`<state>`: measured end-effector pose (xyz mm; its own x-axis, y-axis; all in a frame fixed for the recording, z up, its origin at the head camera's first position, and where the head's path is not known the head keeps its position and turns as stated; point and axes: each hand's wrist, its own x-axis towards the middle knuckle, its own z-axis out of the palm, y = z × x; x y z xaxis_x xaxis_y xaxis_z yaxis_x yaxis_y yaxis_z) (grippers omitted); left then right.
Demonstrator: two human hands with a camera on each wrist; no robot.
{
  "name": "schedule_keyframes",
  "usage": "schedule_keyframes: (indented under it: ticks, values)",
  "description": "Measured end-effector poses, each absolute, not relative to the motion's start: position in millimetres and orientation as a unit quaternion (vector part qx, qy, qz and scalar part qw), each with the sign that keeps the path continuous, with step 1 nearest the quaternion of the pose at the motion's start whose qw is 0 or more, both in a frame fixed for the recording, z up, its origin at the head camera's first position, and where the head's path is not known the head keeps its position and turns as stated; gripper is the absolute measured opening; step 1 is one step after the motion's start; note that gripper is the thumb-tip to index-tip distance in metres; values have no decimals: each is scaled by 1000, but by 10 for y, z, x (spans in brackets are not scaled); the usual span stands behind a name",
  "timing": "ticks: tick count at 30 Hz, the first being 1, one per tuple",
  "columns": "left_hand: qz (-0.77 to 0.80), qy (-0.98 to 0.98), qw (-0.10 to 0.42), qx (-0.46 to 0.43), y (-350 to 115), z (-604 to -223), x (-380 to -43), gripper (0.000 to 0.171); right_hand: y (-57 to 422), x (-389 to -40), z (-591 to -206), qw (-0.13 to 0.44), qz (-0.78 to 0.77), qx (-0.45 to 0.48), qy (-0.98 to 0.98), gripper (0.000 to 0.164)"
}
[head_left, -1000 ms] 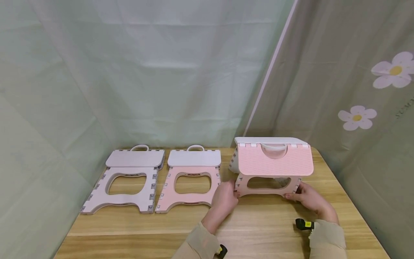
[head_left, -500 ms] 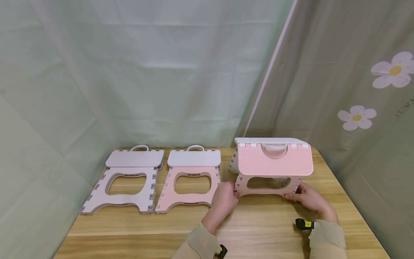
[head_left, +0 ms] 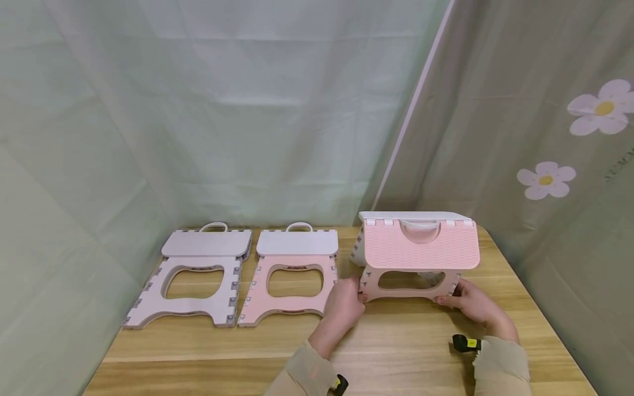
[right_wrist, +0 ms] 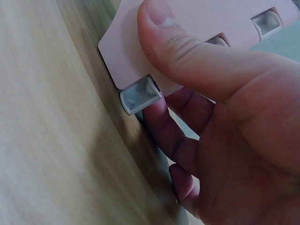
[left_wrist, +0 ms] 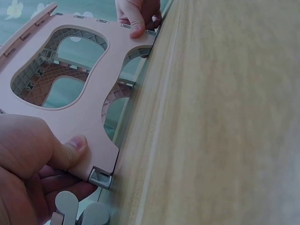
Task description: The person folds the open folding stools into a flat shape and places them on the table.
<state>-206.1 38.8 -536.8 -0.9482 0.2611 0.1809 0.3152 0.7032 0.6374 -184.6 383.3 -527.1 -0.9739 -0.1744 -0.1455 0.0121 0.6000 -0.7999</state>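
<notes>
A pink folding stool with a white rear half stands partly unfolded at the right of the table, its two seat flaps sloping like a roof. My left hand grips the lower left corner of its near leg panel. At the lower right corner, my right hand pinches the same panel. In the left wrist view the left thumb lies on the pink face, fingers behind. The right wrist view has the right thumb on the panel's front, fingers curled behind beside a grey hinge piece.
Left of the held stool lies a folded pink stool with a white flap. Farther left is a folded white stool. Both have handles toward the back. A curtain hangs behind the wooden table, and more curtain borders its right side.
</notes>
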Motion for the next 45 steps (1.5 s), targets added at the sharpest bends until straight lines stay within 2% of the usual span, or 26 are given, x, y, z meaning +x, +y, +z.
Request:
schedule_keyframes:
  ticks: [45]
  values:
    - [-348, -923, 46, -158, 385, -5376, -2060, 19, 3811, -1846, -5278, 105, -446, -42, 888, 42]
